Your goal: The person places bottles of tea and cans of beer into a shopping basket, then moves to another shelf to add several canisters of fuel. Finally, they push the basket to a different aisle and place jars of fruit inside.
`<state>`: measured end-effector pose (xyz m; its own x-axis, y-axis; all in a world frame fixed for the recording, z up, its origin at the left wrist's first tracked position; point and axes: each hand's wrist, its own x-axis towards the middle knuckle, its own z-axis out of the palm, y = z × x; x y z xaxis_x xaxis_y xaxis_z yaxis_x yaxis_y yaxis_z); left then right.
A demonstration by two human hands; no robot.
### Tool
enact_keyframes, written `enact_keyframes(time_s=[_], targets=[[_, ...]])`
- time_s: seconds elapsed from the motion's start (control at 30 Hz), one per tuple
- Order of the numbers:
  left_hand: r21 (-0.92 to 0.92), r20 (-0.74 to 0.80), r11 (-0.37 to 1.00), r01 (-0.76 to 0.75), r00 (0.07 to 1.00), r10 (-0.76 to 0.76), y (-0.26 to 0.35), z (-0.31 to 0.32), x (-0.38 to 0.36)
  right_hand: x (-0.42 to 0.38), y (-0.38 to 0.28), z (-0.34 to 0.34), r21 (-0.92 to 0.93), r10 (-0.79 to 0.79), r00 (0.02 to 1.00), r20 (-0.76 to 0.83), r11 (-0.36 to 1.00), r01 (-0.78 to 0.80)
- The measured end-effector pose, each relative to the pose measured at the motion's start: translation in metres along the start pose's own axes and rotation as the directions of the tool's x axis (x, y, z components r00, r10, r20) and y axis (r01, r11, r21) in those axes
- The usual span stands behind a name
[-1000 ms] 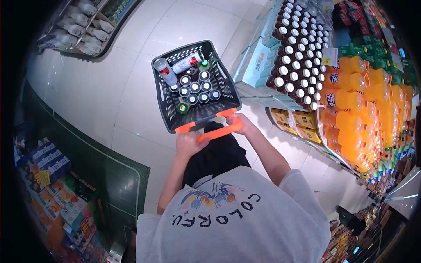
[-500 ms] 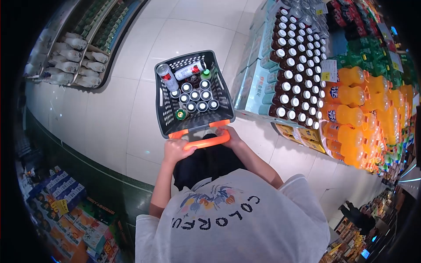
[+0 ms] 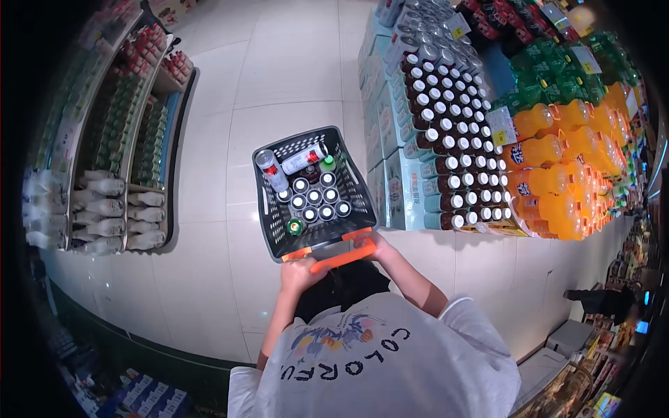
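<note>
Head view: the left hand [image 3: 300,274] is clenched around one end of an orange handle [image 3: 346,258], and the right hand [image 3: 374,247] grasps its other end. The handle joins the near edge of a dark basket [image 3: 327,243] at the middle of the view; whether the basket touches the tiled floor [image 3: 209,279] cannot be told.

Inside, a silver can [image 3: 270,171] leans at ten o'clock, another can [image 3: 304,159] lies near twelve, a green cap [image 3: 327,163] shows at one, and a green-topped container [image 3: 295,226] stands at seven. White-topped containers [image 3: 313,196] crowd the middle.

Around the basket, white bottles [image 3: 104,207] fill a shelf at nine o'clock, white-capped dark bottles [image 3: 453,139] stand at two, and orange drink bottles [image 3: 550,184] lie at three.
</note>
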<state>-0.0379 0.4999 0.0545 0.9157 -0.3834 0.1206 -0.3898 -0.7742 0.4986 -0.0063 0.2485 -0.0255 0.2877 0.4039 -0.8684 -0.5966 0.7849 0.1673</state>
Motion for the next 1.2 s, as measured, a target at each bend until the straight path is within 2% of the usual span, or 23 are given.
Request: enact_keyframes(time_s=[0.1, 0.13, 0.2, 0.27, 0.3, 0.37, 0.4, 0.43, 0.5, 0.57, 0.6, 0.7, 0.73, 0.83, 0.97, 1.03, 1.07, 1.17, 1.2], targets=[[-0.01, 0.015, 1.0, -0.028, 0.999, 0.029, -0.019, -0.015, 0.036, 0.017, -0.015, 0.021, 0.001, -0.01, 0.999, 0.05, 1.0, 0.01], [0.009, 0.08, 1.0, -0.01, 0.997, 0.009, -0.027, -0.016, 0.046, 0.022, -0.022, 0.029, -0.046, -0.023, 0.998, 0.055, 0.999, 0.025], [-0.019, 0.073, 1.0, 0.003, 0.997, -0.002, -0.04, -0.019, 0.069, 0.03, -0.031, 0.05, -0.138, -0.041, 0.997, 0.067, 0.989, 0.05], [-0.038, 0.144, 0.999, 0.023, 0.989, -0.017, -0.049, -0.031, 0.099, 0.027, -0.044, 0.077, -0.057, -0.02, 0.999, 0.032, 0.998, 0.022], [-0.023, 0.136, 0.999, -0.022, 0.99, 0.025, -0.057, -0.033, 0.113, 0.028, -0.051, 0.089, -0.02, -0.009, 1.0, 0.015, 1.0, 0.009], [-0.003, 0.121, 0.995, -0.095, 0.988, 0.095, -0.075, -0.03, 0.137, 0.041, -0.073, 0.109, -0.079, -0.005, 0.999, 0.035, 0.997, 0.007], [-0.011, 0.167, 0.999, -0.049, 0.985, 0.05, -0.078, -0.034, 0.152, 0.052, -0.081, 0.112, -0.108, 0.012, 0.999, 0.035, 0.994, -0.008], [0.011, 0.21, 0.999, -0.032, 0.977, 0.029, -0.083, -0.036, 0.167, 0.054, -0.087, 0.126, -0.026, 0.019, 0.999, 0.051, 1.0, -0.018], [-0.028, 0.153, 0.996, -0.079, 0.985, 0.082, -0.091, -0.042, 0.191, 0.049, -0.098, 0.155, 0.126, 0.098, 0.995, -0.004, 0.987, -0.097], [0.001, 0.161, 0.997, -0.075, 0.984, 0.074, -0.105, -0.044, 0.218, 0.058, -0.111, 0.179, 0.192, 0.072, 0.995, -0.069, 0.98, -0.058], [-0.059, 0.08, 0.994, -0.091, 0.992, 0.095, -0.11, -0.044, 0.228, 0.06, -0.116, 0.183, 0.018, 0.023, 0.994, 0.107, 1.0, -0.025], [-0.091, 0.097, 0.993, -0.069, 0.992, 0.078, -0.129, -0.047, 0.269, 0.076, -0.132, 0.212, 0.158, -0.161, 0.982, -0.096, 0.972, 0.175], [-0.099, 0.093, 0.994, -0.055, 0.994, 0.064, -0.133, -0.049, 0.278, 0.097, -0.145, 0.2, 0.253, -0.094, 0.996, 0.007, 0.963, 0.089], [-0.161, 0.106, 0.986, -0.04, 0.993, 0.058, -0.158, -0.053, 0.328, 0.137, -0.177, 0.212, 0.269, -0.046, 0.991, 0.127, 0.963, 0.01], [-0.076, 0.164, 0.99, -0.119, 0.978, 0.131, -0.176, -0.059, 0.378, 0.139, -0.192, 0.252, 0.218, -0.161, 0.981, 0.106, 0.967, 0.136], [-0.1, 0.202, 0.99, -0.098, 0.972, 0.117, -0.184, -0.063, 0.409, 0.142, -0.205, 0.273, 0.19, -0.234, 0.967, 0.1, 0.959, 0.212], [-0.113, 0.234, 0.99, -0.085, 0.966, 0.109, -0.189, -0.065, 0.416, 0.155, -0.219, 0.269, 0.324, -0.126, 0.981, 0.15, 0.943, 0.072], [-0.131, 0.228, 0.982, -0.138, 0.96, 0.165, -0.208, -0.063, 0.452, 0.168, -0.24, 0.29, 0.39, -0.11, 0.981, 0.157, 0.92, 0.041], [-0.153, 0.219, 0.977, -0.146, 0.959, 0.178, -0.211, -0.065, 0.462, 0.17, -0.243, 0.302, 0.378, -0.136, 0.982, 0.132, 0.923, 0.077]])
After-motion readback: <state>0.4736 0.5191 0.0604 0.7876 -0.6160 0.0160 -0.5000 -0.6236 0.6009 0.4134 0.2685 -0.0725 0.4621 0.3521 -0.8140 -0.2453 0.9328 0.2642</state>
